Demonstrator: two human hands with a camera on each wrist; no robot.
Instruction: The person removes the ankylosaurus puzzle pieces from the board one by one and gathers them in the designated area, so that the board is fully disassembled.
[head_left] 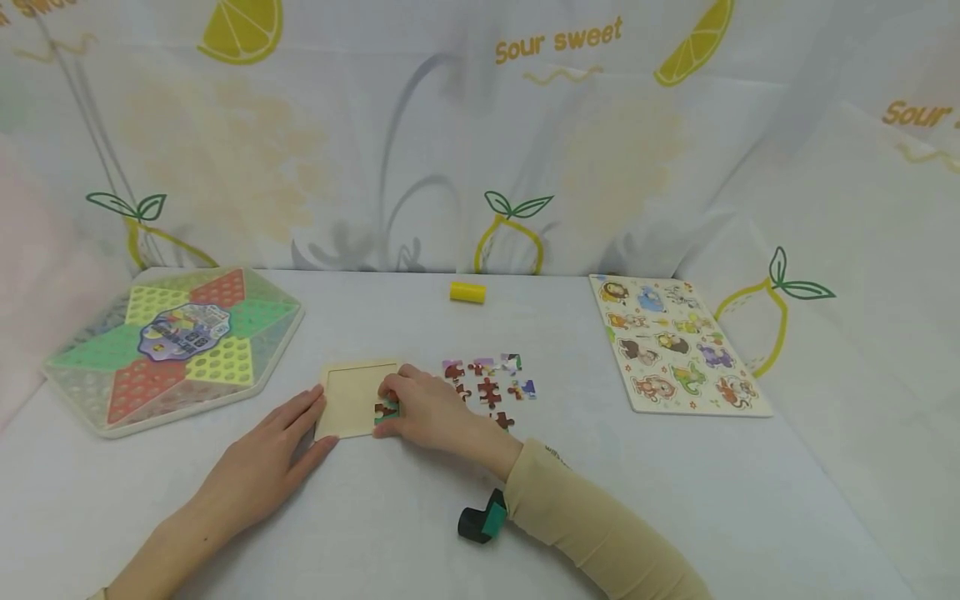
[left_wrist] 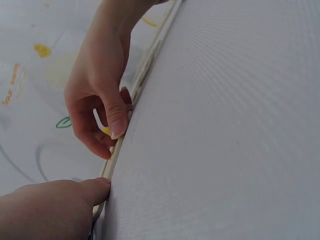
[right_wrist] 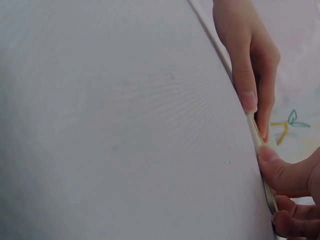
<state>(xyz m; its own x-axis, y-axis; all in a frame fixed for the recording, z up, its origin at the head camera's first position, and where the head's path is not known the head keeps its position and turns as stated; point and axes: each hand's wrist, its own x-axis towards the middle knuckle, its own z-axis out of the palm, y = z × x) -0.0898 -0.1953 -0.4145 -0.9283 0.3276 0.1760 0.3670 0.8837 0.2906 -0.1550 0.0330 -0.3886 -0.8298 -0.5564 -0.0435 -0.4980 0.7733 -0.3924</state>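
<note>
A pale wooden puzzle tray [head_left: 348,396] lies on the white table in the head view. My left hand [head_left: 262,458] steadies its left side, fingers straight along the left edge and thumb at the front edge. At the tray's front right corner, my right hand [head_left: 427,412] pinches a jigsaw piece [head_left: 386,411] with brown and green print between curled fingers and thumb. Several loose jigsaw pieces [head_left: 489,392] lie just right of the tray, some partly hidden behind the right hand. Both wrist views show the hands at the tray's thin edge.
A hexagonal Chinese checkers board [head_left: 135,350] lies at left. An animal picture board [head_left: 678,346] sits at right. A yellow cylinder [head_left: 467,292] is at the back, and a black and green block [head_left: 482,518] lies in front beside the right sleeve [head_left: 600,525].
</note>
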